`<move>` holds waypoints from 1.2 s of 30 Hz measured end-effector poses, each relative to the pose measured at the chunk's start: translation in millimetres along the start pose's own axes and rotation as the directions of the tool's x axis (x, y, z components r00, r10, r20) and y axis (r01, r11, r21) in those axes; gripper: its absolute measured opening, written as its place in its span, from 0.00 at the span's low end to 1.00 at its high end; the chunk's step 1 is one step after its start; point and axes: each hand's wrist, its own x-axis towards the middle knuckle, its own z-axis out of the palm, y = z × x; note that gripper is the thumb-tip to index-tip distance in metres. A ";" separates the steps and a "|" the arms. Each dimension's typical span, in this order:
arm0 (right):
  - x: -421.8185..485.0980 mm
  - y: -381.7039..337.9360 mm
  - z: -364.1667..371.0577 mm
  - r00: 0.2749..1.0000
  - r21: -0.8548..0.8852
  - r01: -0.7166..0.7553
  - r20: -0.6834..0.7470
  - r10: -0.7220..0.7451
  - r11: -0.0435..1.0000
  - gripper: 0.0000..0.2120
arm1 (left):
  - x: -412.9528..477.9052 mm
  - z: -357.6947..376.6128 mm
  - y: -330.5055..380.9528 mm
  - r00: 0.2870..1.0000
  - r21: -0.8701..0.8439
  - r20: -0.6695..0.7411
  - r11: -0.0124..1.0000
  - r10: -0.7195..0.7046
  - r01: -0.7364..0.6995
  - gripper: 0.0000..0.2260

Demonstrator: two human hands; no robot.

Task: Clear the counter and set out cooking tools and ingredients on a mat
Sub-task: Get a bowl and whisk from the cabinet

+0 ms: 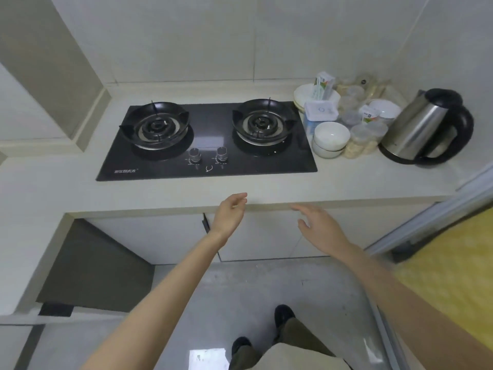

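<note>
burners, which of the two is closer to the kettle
The right burner; the kettle stands on the counter to its right, past the bowls. The left burner is across the hob.

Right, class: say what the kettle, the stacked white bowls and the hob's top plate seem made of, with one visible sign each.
Kettle: brushed steel body, judging by its streaky grey sheen; its black handle looks plastic.
Stacked white bowls: probably glazed ceramic, smooth and glossy.
Hob top plate: likely black glass, flat with a soft reflection.
</note>
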 end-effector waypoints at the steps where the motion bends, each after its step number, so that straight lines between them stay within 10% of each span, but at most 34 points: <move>1: -3.6 12.6 -1.4 0.999 0.009 -0.040 -0.007 0.040 0.999 0.20 | 2.9 11.5 3.7 0.999 0.060 0.039 0.998 0.017 -0.020 0.16; 17: 54.7 159.2 11.6 0.801 0.227 -0.553 0.410 0.436 0.802 0.28 | 68.8 155.2 -3.1 0.955 0.708 0.292 0.663 0.039 -0.244 0.25; 26: 90.4 189.9 39.3 0.787 0.187 -0.536 0.463 0.407 0.824 0.24 | 76.0 183.5 -31.2 0.976 0.696 0.139 0.684 0.170 -0.218 0.25; 36: 81.9 210.3 49.7 0.782 0.063 -0.474 0.488 0.387 0.878 0.25 | 57.0 184.8 -34.8 0.975 0.854 0.183 0.472 0.123 -0.220 0.30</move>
